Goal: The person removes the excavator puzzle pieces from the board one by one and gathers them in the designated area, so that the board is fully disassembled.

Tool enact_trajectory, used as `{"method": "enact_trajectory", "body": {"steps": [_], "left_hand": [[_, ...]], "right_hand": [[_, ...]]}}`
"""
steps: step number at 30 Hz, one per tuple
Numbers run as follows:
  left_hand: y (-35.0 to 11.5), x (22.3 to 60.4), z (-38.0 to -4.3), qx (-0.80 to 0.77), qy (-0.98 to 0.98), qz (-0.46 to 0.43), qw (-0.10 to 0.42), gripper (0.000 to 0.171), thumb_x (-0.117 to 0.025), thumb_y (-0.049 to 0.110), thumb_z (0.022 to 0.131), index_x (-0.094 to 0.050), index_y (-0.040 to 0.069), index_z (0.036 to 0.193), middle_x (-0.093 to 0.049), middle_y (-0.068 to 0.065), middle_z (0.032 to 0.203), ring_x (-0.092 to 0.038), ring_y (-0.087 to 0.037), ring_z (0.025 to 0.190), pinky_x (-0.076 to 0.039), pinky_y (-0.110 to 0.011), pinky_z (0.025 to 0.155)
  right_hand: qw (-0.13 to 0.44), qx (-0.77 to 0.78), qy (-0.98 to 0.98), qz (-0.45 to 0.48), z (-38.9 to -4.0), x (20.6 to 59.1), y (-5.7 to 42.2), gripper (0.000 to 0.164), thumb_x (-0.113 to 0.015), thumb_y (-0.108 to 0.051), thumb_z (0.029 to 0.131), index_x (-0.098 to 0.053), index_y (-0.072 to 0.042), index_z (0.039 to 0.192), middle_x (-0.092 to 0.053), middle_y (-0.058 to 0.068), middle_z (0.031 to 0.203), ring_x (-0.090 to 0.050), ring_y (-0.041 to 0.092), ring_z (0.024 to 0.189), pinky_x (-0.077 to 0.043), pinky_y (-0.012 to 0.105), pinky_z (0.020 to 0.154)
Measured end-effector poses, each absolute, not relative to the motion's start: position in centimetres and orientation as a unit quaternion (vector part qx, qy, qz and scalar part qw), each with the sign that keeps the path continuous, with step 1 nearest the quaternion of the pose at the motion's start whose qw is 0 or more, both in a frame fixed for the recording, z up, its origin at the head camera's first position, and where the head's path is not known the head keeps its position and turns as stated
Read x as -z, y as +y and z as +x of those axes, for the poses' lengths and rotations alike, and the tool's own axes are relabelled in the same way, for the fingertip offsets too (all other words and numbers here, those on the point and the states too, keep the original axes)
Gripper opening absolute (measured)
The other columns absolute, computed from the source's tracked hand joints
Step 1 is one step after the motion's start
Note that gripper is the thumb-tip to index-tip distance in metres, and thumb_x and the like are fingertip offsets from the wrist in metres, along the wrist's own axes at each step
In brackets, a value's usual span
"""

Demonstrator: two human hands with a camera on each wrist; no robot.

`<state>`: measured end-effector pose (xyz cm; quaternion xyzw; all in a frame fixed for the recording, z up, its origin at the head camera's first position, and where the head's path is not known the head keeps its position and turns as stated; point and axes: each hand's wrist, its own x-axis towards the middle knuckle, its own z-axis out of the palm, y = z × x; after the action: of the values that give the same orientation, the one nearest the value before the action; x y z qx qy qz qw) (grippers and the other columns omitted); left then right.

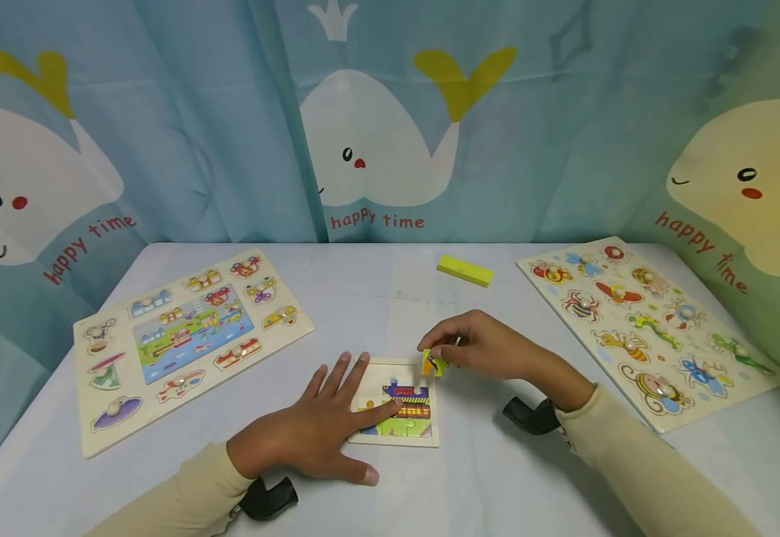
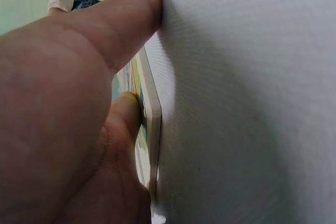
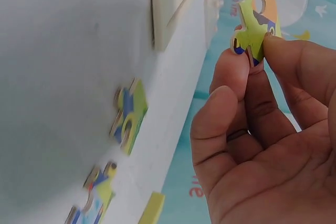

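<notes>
My left hand (image 1: 312,425) rests with fingers spread across the left part of a small wooden jigsaw tray (image 1: 423,441), its index finger over the joined pieces (image 1: 415,410). In the left wrist view, the thumb (image 2: 139,3) lies outside the tray's near edge. Over the tray's far right corner, my right hand (image 1: 487,347) pinches a green and orange jigsaw piece (image 3: 254,32) between thumb and fingertips. Several joined pieces fill the lower right of the tray; its upper part shows bare wood. My left hand partly hides the left side.
Loose jigsaw pieces (image 3: 130,116) lie on the table beside the tray in the right wrist view. A yellow-green block (image 1: 465,271) lies farther back. Larger peg puzzle boards flank the hands, a vehicle one (image 1: 95,446) left and an insect one (image 1: 732,403) right. A whale-print curtain (image 1: 229,149) hangs behind.
</notes>
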<state>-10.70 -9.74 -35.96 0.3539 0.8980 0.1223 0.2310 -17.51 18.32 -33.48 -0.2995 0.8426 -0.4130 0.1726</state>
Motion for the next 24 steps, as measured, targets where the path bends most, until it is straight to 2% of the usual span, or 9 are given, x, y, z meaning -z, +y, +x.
{"method": "enact_trajectory", "body": {"steps": [14, 24], "left_hand": [[-9.8, 36.1, -10.7, -0.131, 0.896, 0.355, 0.232, 0.081, -0.061, 0.067, 0.083, -0.029, 0.040, 0.153, 0.013, -0.015, 0.160, 0.019, -0.036, 0.143, 0.003, -0.059, 0.110], [-9.9, 36.1, -10.7, -0.133, 0.896, 0.355, 0.231, 0.081, -0.062, 0.066, 0.083, -0.029, 0.040, 0.153, 0.013, -0.016, 0.160, 0.019, -0.037, 0.143, 0.003, -0.059, 0.110]], "right_hand": [[0.197, 0.419, 0.841, -0.280, -17.6, 33.7, 21.1, 0.016, -0.063, -0.002, 0.093, -0.070, 0.001, 0.106, -0.069, 0.003, 0.091, -0.057, 0.016, 0.077, -0.048, 0.026, 0.067], [0.245, 0.414, 0.832, -0.278, -17.7, 34.0, 21.7, 0.012, -0.065, -0.004, 0.092, -0.073, -0.001, 0.100, -0.071, 0.002, 0.093, -0.056, 0.013, 0.078, -0.047, 0.025, 0.070]]}}
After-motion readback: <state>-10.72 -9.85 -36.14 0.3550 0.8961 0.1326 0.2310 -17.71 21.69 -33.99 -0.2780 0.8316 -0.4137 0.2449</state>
